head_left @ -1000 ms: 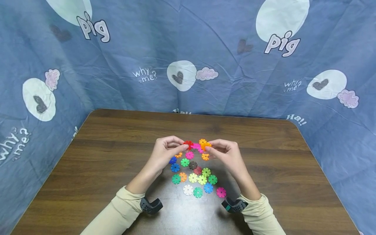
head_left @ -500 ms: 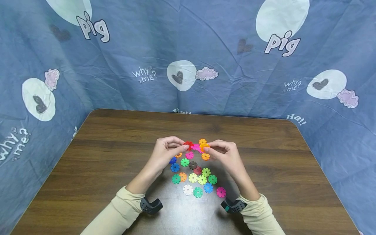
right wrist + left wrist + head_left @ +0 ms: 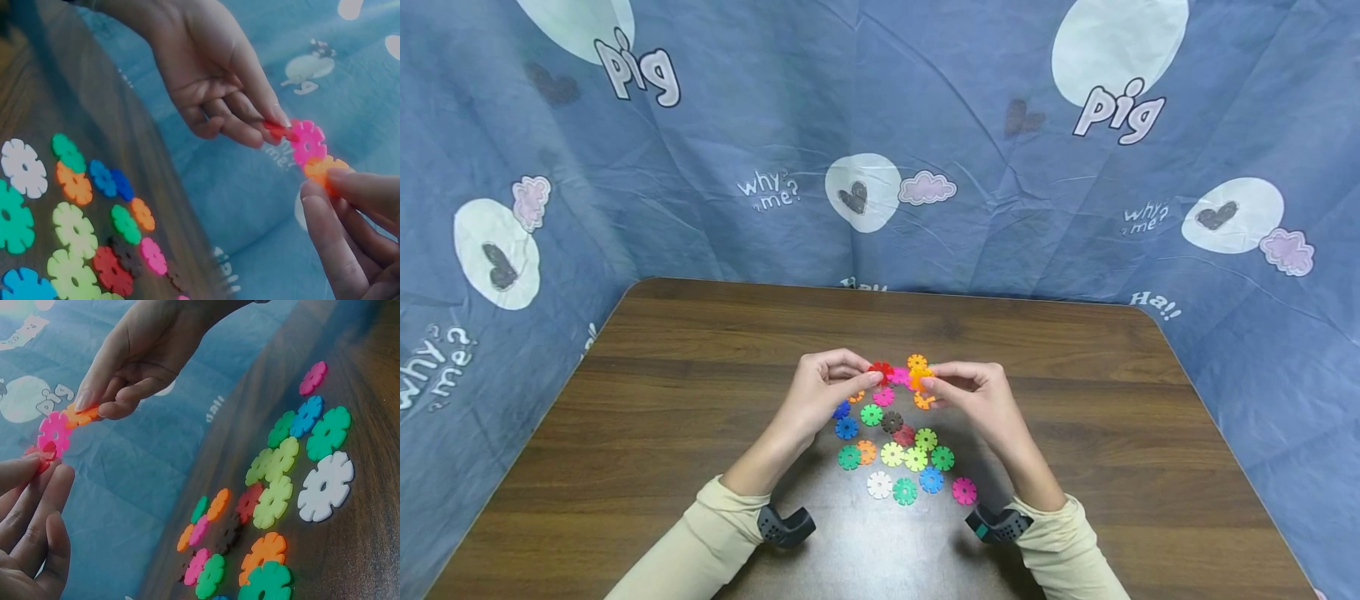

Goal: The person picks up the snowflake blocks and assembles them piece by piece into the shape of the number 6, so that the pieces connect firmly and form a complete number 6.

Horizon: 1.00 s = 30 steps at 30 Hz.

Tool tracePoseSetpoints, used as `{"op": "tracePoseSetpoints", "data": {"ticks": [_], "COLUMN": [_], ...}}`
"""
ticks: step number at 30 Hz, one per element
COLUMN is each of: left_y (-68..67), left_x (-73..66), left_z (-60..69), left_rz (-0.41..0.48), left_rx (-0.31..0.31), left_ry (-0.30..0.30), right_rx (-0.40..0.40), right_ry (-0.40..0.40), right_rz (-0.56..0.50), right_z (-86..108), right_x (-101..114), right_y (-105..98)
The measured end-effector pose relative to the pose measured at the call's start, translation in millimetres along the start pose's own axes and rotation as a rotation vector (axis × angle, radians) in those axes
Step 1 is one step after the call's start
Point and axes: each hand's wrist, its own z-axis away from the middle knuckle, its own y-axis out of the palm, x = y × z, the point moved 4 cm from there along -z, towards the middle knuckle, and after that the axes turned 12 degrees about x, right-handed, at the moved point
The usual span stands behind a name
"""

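Above the far part of the tabletop, a pink notched flower disc (image 3: 309,144) links a red flower disc (image 3: 881,373) and an orange flower disc (image 3: 921,380). My left hand (image 3: 829,385) pinches the red one between thumb and fingers. Opposite it, my right hand (image 3: 972,388) pinches the orange one the same way. In both wrist views the pink disc stands between the two sets of fingertips, touching both neighbours. How deep the slots interlock is too small to tell. Below the hands lie loose discs, among them a dark brown disc (image 3: 892,422) and a green disc (image 3: 872,415).
Several more discs spread toward me on the wooden table (image 3: 700,333), including a white disc (image 3: 880,485), a blue disc (image 3: 932,480) and a pink disc on the right (image 3: 965,491). Some overlap. A blue printed cloth (image 3: 880,100) hangs behind the table's far edge.
The orange disc in my right hand has shifted slightly left and down and turned against the pink disc. My left hand with the red disc has stayed nearly still.
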Motion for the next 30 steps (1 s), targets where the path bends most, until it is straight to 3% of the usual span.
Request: {"op": "tracePoseSetpoints", "data": {"ticks": [7, 20, 30], "left_y": [-0.5, 0.4, 2.1], "left_x": [-2.0, -2.7, -5.3], "left_z": [0.4, 1.7, 2.7], "left_rz": [-0.049, -0.098, -0.120], "left_rx": [0.016, 0.019, 0.065], "left_ry": [0.033, 0.000, 0.012], "right_rx": [0.029, -0.012, 0.014], "right_ry": [-0.004, -0.037, -0.043], "right_rz": [0.058, 0.125, 0.100], "right_z": [-0.3, 0.3, -0.2], "right_x": [0.8, 5.6, 6.4], "right_y": [0.3, 5.9, 8.6]}}
